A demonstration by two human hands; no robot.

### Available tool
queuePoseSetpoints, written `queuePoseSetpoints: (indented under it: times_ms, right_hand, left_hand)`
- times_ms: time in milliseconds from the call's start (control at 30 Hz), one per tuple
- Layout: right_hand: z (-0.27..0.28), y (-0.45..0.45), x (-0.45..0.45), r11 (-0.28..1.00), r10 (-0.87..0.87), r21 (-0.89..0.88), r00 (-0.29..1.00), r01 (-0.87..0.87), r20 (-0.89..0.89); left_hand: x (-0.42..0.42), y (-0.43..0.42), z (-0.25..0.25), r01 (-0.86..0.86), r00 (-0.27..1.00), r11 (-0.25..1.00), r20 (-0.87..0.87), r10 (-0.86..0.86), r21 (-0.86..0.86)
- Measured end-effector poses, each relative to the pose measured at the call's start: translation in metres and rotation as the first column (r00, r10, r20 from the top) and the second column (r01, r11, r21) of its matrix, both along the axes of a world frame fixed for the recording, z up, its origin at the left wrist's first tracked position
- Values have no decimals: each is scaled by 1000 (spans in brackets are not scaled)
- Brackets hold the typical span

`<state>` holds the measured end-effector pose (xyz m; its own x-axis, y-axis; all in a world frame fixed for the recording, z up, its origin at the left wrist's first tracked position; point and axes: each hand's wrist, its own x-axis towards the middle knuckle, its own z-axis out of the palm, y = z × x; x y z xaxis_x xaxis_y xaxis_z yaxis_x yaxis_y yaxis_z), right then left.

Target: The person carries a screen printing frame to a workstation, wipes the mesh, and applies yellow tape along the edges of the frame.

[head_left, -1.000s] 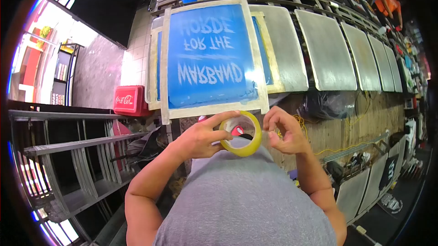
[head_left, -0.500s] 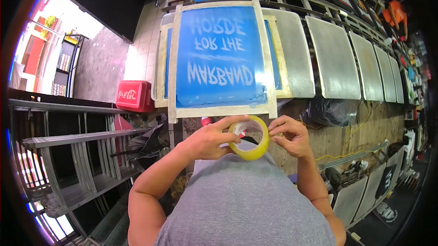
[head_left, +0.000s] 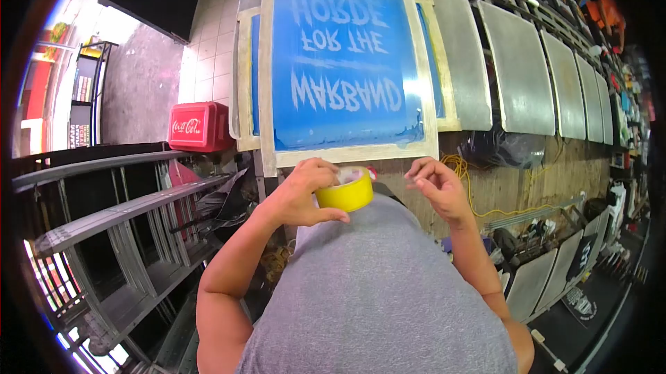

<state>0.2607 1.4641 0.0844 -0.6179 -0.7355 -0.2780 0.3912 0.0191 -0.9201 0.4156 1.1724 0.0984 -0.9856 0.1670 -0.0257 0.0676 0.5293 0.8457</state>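
My left hand [head_left: 309, 192] grips a roll of yellow packing tape [head_left: 355, 193] in front of my shirt, fingers in its hole and thumb below. To the right of the roll is my right hand [head_left: 438, 187], raised, its thumb and fingertips drawn together. Whether a strip of clear tape runs from them to the roll cannot be made out. Just beyond both hands lies a screen-printing frame [head_left: 267, 89] with a pale wooden rim. Its blue mesh [head_left: 347, 41] bears pale lettering, flipped from my side, reading "WARBAND FOR THE HORDE".
Metal platens [head_left: 517, 69] line up rightward from the frame, a second screen [head_left: 444, 69] partly underneath it. On the left stand a red Coca-Cola cooler [head_left: 199, 128] and an aluminium ladder [head_left: 125, 214]. A yellow cord [head_left: 479, 200] trails at right. A person in orange [head_left: 607, 14] is far right.
My right hand has come away from the roll toward the right. The left hand has shifted the roll leftward and tilted it, so its outer side shows. The view has shifted slightly.
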Motion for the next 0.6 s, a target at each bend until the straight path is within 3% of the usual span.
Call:
queuePoseSetpoints:
  times_ms: [67, 100, 133, 233, 300, 367, 433, 467, 500, 533, 567, 600]
  right_hand:
    - [-19, -10, 1, 999, -6, 38, 996, 3, 90]
    - [-26, -16, 1, 998, -15, 64, 985, 4, 170]
    - [-36, -23, 0, 997, -22, 76, 984, 9, 178]
    - [-61, -42, -4, 974, -85, 224, 978, 41, 191]
    - [-67, -58, -8, 934, -238, 328, 935, 145, 264]
    - [-70, -79, -6, 903, -313, 367, 926, 222, 211]
    - [-74, -98, -11, 700, -481, 569, 874, 431, -71]
    - [-83, -104, -15, 649, -455, 532, 838, 543, -301]
    - [-85, -103, -16, 651, -450, 535, 842, 538, -299]
    - [-87, -101, -19, 618, -369, 538, 816, 573, -445]
    - [-84, -103, -20, 586, -278, 532, 768, 611, -576]
    - [-85, -100, -23, 586, -279, 533, 769, 611, -575]
  left_hand:
    - [5, -8, -8, -50, 997, 995, 68, 44, 83]
    - [5, -11, -11, -28, 982, 997, 186, 13, 75]
    - [3, -14, -14, -2, 954, 998, 300, -20, 70]
    - [-8, -26, -17, 70, 900, 990, 420, -117, 126]
    - [-11, -31, -27, 57, 921, 981, 369, -123, 184]
    - [-12, -31, -40, 44, 937, 969, 326, -125, 244]
    - [-15, -29, -54, 22, 994, 972, 100, -46, 235]
    - [-15, -31, -57, 18, 994, 971, 102, -44, 238]
    - [-15, -33, -59, -25, 981, 947, 191, -39, 321]
    - [-16, -34, -61, -73, 960, 915, 278, -43, 396]
    - [-16, -43, -66, -76, 959, 916, 281, -42, 395]
    - [-14, -59, -74, -63, 923, 929, 375, -84, 364]
